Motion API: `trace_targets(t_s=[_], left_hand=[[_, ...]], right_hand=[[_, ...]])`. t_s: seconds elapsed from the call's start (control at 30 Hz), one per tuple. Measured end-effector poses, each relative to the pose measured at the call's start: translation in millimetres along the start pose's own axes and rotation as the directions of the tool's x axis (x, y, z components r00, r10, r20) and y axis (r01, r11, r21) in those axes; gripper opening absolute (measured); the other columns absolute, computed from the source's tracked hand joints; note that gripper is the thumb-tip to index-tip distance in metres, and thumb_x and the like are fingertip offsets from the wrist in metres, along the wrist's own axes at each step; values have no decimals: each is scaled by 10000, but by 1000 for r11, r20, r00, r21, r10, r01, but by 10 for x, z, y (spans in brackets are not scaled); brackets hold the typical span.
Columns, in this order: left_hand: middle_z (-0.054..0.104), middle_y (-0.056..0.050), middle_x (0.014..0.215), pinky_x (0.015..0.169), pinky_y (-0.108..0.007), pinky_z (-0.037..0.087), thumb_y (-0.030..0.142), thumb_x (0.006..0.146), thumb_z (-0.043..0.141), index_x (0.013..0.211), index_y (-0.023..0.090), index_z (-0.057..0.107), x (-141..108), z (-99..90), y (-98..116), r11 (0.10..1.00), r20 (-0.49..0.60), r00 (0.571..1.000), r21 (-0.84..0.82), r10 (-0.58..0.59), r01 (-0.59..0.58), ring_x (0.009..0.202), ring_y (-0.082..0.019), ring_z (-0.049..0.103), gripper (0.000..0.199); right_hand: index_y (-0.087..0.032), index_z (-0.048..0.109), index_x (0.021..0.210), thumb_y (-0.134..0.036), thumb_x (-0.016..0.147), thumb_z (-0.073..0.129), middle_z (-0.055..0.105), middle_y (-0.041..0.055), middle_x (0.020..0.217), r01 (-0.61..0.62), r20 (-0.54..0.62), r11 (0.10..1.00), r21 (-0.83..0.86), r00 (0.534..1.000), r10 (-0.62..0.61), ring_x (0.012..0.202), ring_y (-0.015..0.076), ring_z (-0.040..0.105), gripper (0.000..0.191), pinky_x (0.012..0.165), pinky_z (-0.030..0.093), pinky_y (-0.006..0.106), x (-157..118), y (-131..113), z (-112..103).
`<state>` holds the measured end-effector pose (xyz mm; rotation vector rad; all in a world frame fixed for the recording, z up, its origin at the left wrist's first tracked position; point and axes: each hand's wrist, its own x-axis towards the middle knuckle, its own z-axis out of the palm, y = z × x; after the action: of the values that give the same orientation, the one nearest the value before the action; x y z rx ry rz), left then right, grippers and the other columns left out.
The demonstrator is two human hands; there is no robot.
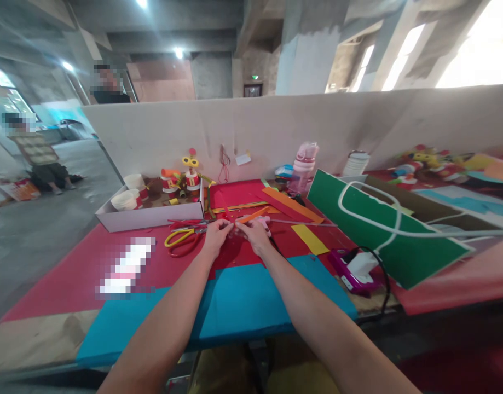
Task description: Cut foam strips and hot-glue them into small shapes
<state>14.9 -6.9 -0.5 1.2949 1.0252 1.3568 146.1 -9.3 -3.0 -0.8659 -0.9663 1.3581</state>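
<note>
My left hand [217,236] and my right hand [254,236] meet over the red-covered table, fingertips pinched close together. What they pinch is too small and blurred to make out. A thin red strip [226,212] rises by the left fingertips. An orange paper strip [253,214] lies along the right fingers; whether it is held I cannot tell. Just behind the right hand is a pink glue gun [263,220], partly hidden. Yellow-handled scissors [179,238] rest left of my left hand, beside another red-handled tool [185,251].
A white-sided box [152,220] holds paper cups [128,200] and a yellow-eyed cup figure [191,178]. Blue paper [243,295] covers the front edge. To the right are a purple power strip [353,276], a white cable [399,219], a green board [374,235] and a pink bottle [304,167].
</note>
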Motion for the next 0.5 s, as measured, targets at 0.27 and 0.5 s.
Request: trace_targets(t_s=[0.27,0.5], left_hand=[[574,10,548,513,-226,369,360,614,735,664,148,623,-8,5,-5,1000,17,1000,-7,-18,18,495,-98,485,245],[574,12,549,524,-225,363,289,603,715,647,149,633,-21,18,-3,997,-24,999,-70,-30,28,506,-95,478,168]], right_hand=[[-194,632,743,-422,517,792,666,-2,690,34,-33,999,-4,999,-34,620,149,610,358,660,541,312,13,8,-15],[-189,634,719,-449,520,793,663,1,667,22,-46,999,38,999,-20,592,135,592,363,656,539,315,50,40,-25]])
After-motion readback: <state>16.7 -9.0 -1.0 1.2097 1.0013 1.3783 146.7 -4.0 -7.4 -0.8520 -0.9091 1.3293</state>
